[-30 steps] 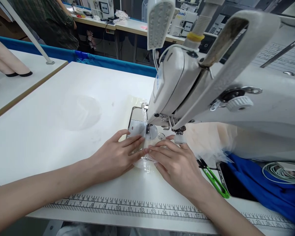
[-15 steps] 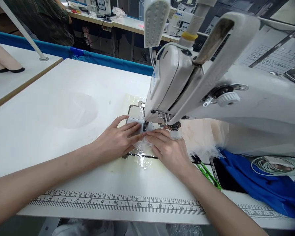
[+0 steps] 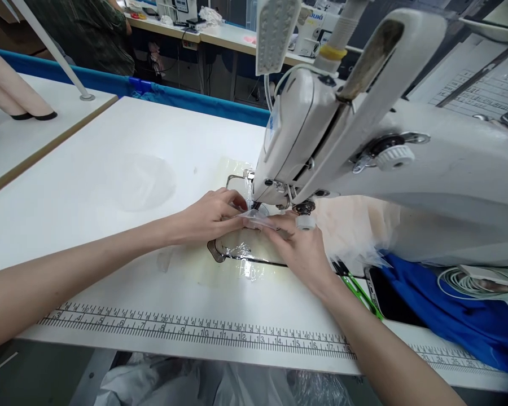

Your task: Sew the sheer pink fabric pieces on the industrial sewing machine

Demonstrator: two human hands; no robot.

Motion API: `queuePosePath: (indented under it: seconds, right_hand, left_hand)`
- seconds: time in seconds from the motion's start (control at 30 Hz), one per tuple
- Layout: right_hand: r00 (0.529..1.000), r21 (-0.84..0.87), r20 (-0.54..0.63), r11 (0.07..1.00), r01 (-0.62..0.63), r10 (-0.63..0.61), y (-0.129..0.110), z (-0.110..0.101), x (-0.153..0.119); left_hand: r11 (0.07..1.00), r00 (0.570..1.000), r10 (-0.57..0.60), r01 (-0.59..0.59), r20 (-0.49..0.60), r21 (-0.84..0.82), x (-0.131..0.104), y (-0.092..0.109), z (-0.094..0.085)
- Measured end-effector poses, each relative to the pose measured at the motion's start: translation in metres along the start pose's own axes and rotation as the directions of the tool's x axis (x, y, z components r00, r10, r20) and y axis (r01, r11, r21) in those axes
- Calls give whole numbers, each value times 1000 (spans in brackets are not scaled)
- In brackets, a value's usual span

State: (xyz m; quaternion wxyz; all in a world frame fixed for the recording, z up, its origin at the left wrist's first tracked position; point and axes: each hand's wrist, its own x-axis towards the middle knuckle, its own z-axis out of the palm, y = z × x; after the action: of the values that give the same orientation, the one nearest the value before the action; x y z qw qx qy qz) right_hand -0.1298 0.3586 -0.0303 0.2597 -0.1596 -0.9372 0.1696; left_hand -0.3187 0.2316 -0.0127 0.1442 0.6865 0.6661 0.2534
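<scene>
A small piece of sheer white fabric (image 3: 257,217) is stretched between my two hands, just in front of the needle area of a white sewing machine (image 3: 294,129). My left hand (image 3: 220,213) pinches its left side, thumb below and fingers curled. On the other side my right hand (image 3: 298,242) grips the fabric's right edge, close under the machine head; some of its fingertips are hidden behind the screw knob (image 3: 305,221). Beneath the hands lies the machine bed, covered with clear shiny tape (image 3: 241,251).
Right of my right hand lie green-handled snips (image 3: 359,290), a dark phone (image 3: 392,299), blue cloth (image 3: 440,321) and a coiled cable (image 3: 476,285). Peach sheer fabric (image 3: 342,220) rests beneath the machine arm. A ruler strip (image 3: 203,332) runs along the table's front edge. A person (image 3: 84,34) is beyond the table.
My left hand has gone from lying flat on the machine bed to pinching the fabric. The fabric is now lifted towards me at its near edge. The view has shifted slightly.
</scene>
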Motion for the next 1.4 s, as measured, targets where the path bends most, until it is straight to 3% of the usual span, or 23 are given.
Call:
queuePosePath:
  seconds: [0.1,0.27,0.4,0.57,1.03,1.23,1.4]
  right_hand:
    - [998,56,55,998,0,-3,-4,-4,-2]
    - [973,-67,57,972,225,-222,-9,-8,-11]
    - [946,-188,61,928,323,-317,-9,-8,-15]
    - [942,-185,44,924,336,-334,-9,-7,-15]
    - [945,-265,-1,911,316,-328,-5,0,-3]
    - [925,-320,33,873,368,-378,-7,-2,-6]
    - [926,-326,52,870,370,-374,-6,-3,-7]
  left_hand:
    - [991,996,91,-90,-14,96,-3,0,-1]
    - [843,938,340,-275,-62,462,-23,11,14]
    - [751,916,397,-283,-66,597,-37,15,25]
    - [741,927,374,-272,-41,614,-40,13,27]
    - [772,934,341,-213,-107,599,-24,1,23]
    - [758,890,429,-264,-151,596,-27,5,23]
    - [781,906,400,-256,-141,570,-29,6,22]
